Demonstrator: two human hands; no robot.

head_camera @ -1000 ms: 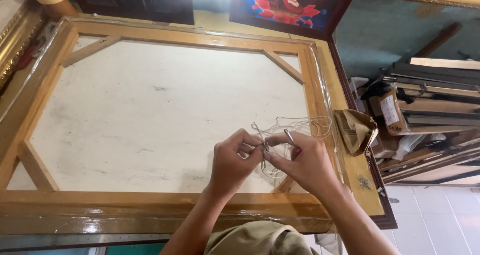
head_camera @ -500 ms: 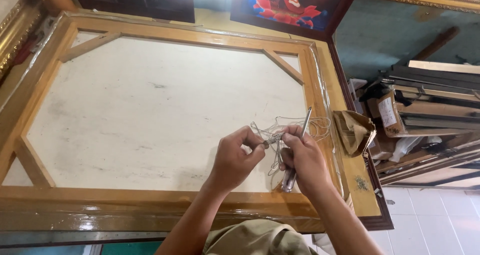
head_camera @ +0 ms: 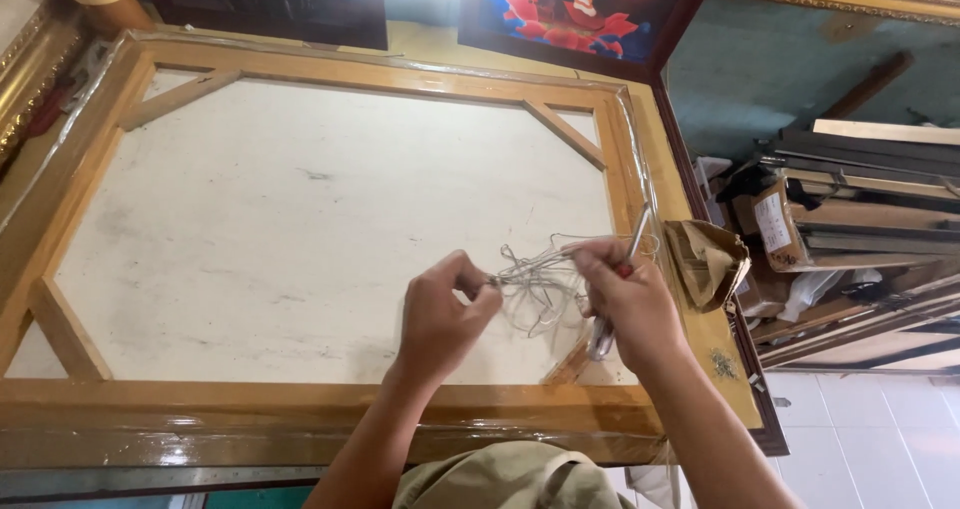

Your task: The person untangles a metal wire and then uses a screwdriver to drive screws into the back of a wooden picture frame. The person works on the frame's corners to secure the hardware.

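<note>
Tangled thin wire (head_camera: 540,287) stretches between the left hand (head_camera: 445,314), pinching one end, and the right hand (head_camera: 625,299), also gripping pliers (head_camera: 615,294), above a wooden canvas frame (head_camera: 330,401).

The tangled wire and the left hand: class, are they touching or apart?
Touching. The head view shows the left hand pinching one end of the tangled wire between thumb and fingers, with no gap; the right hand grips the other end.

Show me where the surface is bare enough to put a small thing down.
The pale canvas back is bare across its left and middle, bordered by the wooden frame. It is crowded at the lower right, where the left hand and right hand work a wire tangle beside a brown paper bag.
</note>
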